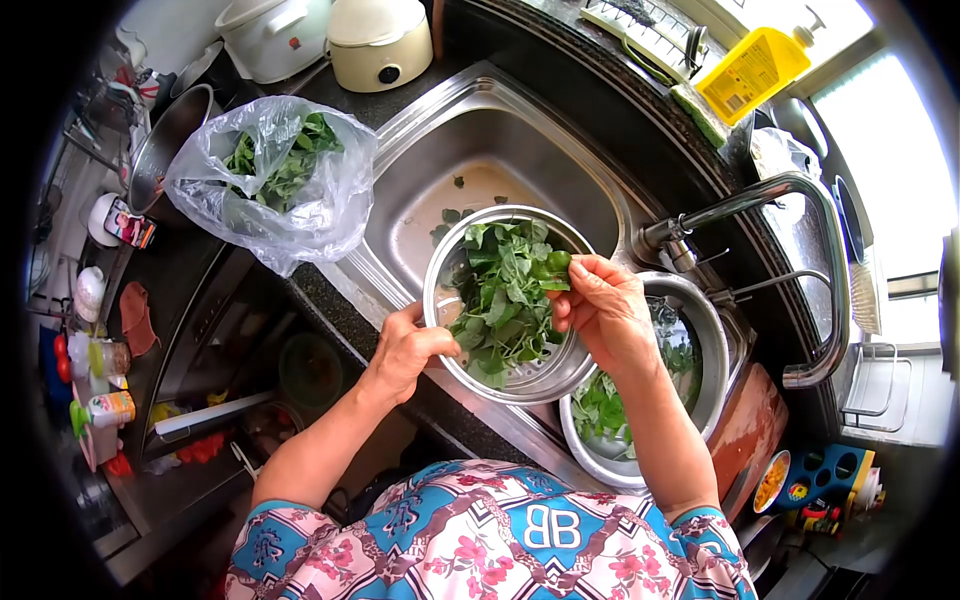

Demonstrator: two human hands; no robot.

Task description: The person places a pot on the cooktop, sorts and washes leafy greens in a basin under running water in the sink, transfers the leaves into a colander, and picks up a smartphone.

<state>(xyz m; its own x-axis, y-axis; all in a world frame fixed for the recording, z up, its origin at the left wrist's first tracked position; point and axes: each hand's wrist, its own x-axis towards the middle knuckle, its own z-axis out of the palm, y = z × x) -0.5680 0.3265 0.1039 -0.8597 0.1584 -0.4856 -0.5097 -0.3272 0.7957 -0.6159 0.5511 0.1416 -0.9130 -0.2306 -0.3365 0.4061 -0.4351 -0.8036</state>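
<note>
A round metal colander (432, 290) with leafy greens (500, 290) inside is held over the sink's inner edge. My left hand (403, 352) grips its rim at the left, thumb over the edge. Above the right side of the colander, my right hand (610, 310) pinches a few green leaves (550, 268) between thumb and fingers. Partly under my right forearm sits a larger metal basin (712, 350) with water and more greens (600, 408). Loose leaf bits lie on the bottom of the sink (480, 190).
A clear plastic bag (330, 215) of greens rests on the counter at the left, beside a metal pot (165, 150). The faucet (835, 280) arches over the right side. A yellow bottle (755, 75), a cream cooker (378, 50) and a reddish-brown board (750, 425) stand around the sink.
</note>
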